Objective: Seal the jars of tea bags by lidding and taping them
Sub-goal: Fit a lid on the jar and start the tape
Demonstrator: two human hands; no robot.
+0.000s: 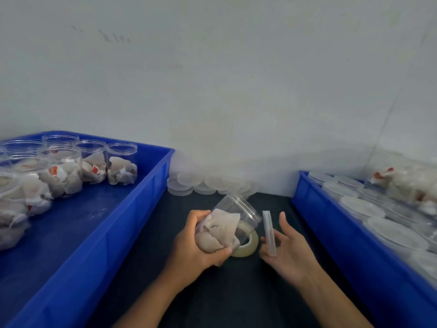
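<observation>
Both hands are busy: our left hand (197, 245) grips the tilted jar (227, 227) of tea bags, mouth angled up and to the right; our right hand (287, 247) pinches one clear lid (269, 233) on edge, just beside that mouth; we want the lid squared to the rim, then twisted evenly; one tape roll (244, 242) waits on the worktop (236, 292) beneath the jar; two blue bins flank us; the left bin (132, 223) holds roughly eight unlidded jars, the exact count unclear.
</observation>
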